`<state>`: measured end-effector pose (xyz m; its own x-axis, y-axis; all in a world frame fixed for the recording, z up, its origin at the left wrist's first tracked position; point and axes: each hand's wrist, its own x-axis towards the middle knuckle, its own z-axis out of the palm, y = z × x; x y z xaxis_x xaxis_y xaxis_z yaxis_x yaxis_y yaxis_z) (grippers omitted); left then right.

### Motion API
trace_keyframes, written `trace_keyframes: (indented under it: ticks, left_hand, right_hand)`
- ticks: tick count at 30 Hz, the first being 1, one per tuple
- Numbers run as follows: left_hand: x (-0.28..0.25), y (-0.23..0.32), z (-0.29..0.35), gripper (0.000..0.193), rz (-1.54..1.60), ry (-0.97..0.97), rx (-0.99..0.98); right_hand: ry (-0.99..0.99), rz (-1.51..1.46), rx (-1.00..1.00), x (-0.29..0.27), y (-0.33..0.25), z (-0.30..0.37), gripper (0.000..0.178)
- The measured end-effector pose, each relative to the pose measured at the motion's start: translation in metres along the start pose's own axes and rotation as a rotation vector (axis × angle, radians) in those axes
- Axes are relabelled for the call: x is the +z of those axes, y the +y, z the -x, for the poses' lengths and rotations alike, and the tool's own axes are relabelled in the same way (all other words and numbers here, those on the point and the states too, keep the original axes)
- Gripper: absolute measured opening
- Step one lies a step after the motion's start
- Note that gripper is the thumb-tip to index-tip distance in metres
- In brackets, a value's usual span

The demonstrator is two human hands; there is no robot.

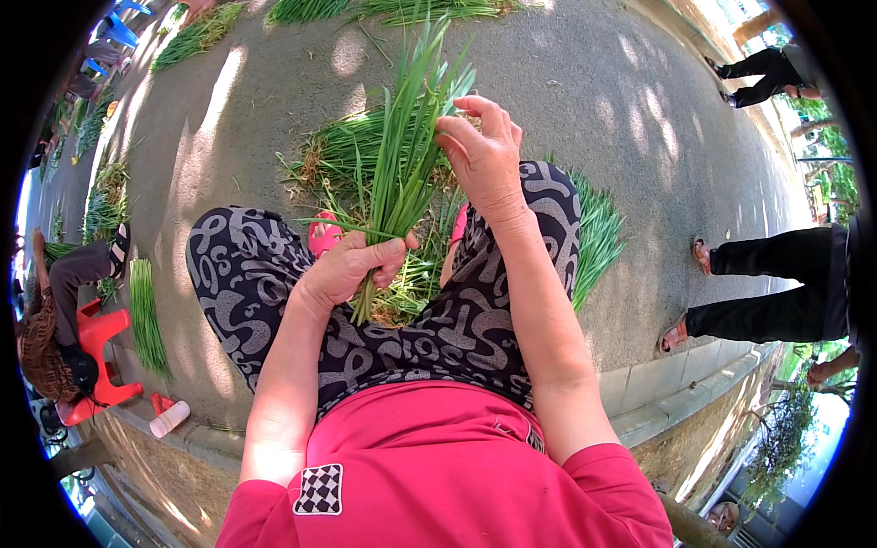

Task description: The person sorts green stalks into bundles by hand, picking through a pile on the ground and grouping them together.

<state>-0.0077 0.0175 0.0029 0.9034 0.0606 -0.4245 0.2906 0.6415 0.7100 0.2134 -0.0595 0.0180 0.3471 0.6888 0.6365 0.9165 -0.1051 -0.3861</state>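
Observation:
My left hand (354,267) is closed around the lower stems of a bunch of green chives (406,160), held upright between my knees with the leaves fanning away from me. At the bunch's right edge, my right hand (486,157) has its fingers curled in against the leaves; what sits between its fingertips is too small to tell. Behind the bunch, a heap of chives (343,151) with brownish root ends lies on the ground. Loose leaves and trimmings (422,279) are scattered between my feet, which wear pink shoes (323,234).
More chives (598,239) lie beside my right knee, and a long bundle (146,315) rests at the left. A red stool (99,352) and a pale cup (170,419) are at lower left. People stand at right (767,283) and sit at left along the paved path.

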Motion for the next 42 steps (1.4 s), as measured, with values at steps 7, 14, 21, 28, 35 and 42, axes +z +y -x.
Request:
trace_keyframes:
  ticks: [7, 14, 21, 28, 35, 42]
  left_hand:
    - [0.000, 0.000, -0.001, 0.026, 0.015, -0.006, 0.014]
    - [-0.003, -0.001, 0.000, 0.027, 0.053, 0.017, 0.005]
    - [-0.002, 0.000, -0.001, 0.028, 0.047, 0.027, 0.010]
    - [-0.001, 0.000, -0.001, 0.026, 0.071, 0.038, 0.029]
    - [-0.003, -0.001, -0.002, 0.027, 0.070, 0.031, 0.056]
    - [-0.005, -0.004, -0.004, 0.024, 0.007, 0.023, 0.039]
  right_hand:
    - [0.070, -0.154, 0.038, 0.000, -0.001, -0.001, 0.026]
    - [-0.025, -0.170, -0.142, -0.007, -0.014, 0.001, 0.026]
    - [-0.036, -0.274, -0.097, 0.000, -0.020, 0.004, 0.018]
    - [0.095, -0.438, 0.180, 0.003, -0.014, 0.001, 0.010]
    - [0.203, -0.316, 0.612, -0.004, 0.019, 0.009, 0.018]
    - [0.240, -0.263, 0.569, -0.007, 0.020, 0.005, 0.014]
